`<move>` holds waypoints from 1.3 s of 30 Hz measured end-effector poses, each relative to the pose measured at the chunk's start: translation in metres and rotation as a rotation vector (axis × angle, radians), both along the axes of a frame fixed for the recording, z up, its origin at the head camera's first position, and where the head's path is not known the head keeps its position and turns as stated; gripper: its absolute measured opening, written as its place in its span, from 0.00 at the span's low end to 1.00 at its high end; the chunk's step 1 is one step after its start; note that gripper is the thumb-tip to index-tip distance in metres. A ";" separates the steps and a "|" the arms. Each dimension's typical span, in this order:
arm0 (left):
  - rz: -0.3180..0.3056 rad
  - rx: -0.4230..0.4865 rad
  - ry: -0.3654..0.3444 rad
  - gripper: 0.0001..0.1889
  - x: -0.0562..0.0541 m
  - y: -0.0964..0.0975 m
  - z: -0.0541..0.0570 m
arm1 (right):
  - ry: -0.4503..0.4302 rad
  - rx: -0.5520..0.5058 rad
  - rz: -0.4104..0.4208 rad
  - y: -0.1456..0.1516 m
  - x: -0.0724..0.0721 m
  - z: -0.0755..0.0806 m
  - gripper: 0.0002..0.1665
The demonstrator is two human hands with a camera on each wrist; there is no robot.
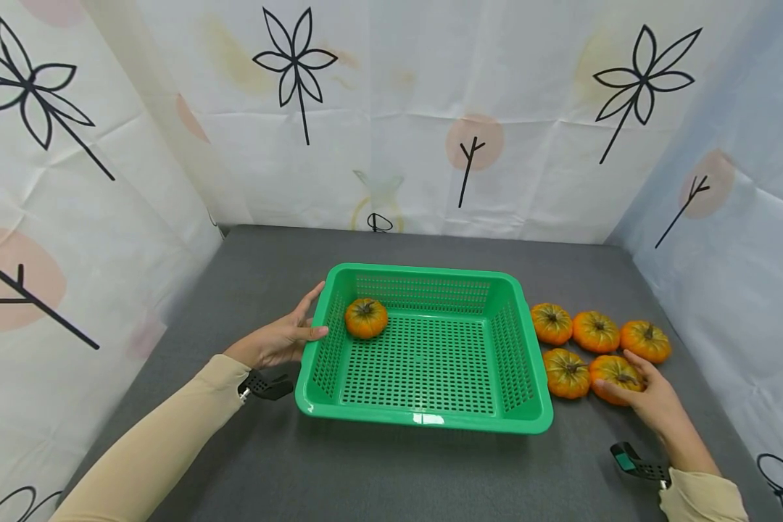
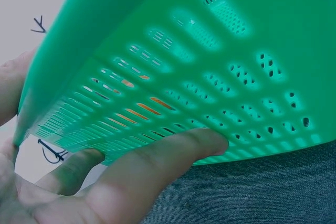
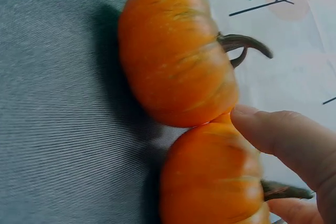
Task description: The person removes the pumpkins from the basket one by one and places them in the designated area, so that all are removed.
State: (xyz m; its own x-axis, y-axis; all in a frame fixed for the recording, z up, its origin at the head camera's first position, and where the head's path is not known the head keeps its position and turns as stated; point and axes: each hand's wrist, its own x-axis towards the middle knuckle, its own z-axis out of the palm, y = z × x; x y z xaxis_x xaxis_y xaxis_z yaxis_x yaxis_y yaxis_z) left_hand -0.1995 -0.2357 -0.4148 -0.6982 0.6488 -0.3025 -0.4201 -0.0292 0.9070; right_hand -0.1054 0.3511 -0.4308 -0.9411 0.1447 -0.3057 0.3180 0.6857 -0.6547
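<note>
A green plastic basket (image 1: pixel 417 424) with slotted walls stands in the middle, one orange pumpkin (image 1: pixel 366 319) inside at its left. My left hand (image 1: pixel 280 335) grips the basket's left side, thumb over the rim and fingers against the outer wall (image 2: pixel 173 93). At the right, my right hand (image 1: pixel 652 395) holds the front-right pumpkin (image 1: pixel 616 373), with thumb and fingers on opposite sides of it. In the right wrist view the thumb (image 3: pixel 283 135) lies on this pumpkin (image 3: pixel 210 177), which touches the neighbouring pumpkin (image 3: pixel 176 53).
Beside the basket's right wall, more pumpkins sit in two rows: a front-left one (image 1: pixel 566 373) and a back row of three, ending at the right pumpkin (image 1: pixel 646 341). A grey cloth (image 1: pixel 391 478) covers the table. Patterned white curtains (image 1: pixel 391 94) surround the back and sides.
</note>
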 end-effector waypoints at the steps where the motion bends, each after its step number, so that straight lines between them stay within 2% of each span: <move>1: 0.000 0.000 0.001 0.51 0.000 0.000 0.000 | 0.003 -0.012 0.007 0.000 0.000 0.002 0.58; 9: 0.007 0.016 -0.013 0.52 0.001 0.000 0.001 | 0.080 -0.076 -0.008 -0.002 -0.003 0.027 0.56; 19: 0.011 0.007 -0.017 0.52 0.001 0.000 0.001 | 0.306 -0.161 -0.014 -0.033 -0.019 0.069 0.50; 24: 0.009 -0.002 -0.006 0.51 0.002 0.000 0.001 | 0.421 -0.159 0.057 -0.058 -0.026 0.092 0.46; 29: 0.016 -0.014 -0.004 0.51 0.002 0.000 0.002 | 0.488 -0.210 0.132 -0.087 -0.036 0.111 0.45; 34: 0.021 -0.018 -0.009 0.52 0.003 0.001 0.003 | 0.567 -0.321 0.214 -0.119 -0.048 0.123 0.46; 39: 0.013 -0.003 -0.014 0.52 0.002 0.001 0.002 | 0.618 -0.489 0.290 -0.152 -0.056 0.127 0.45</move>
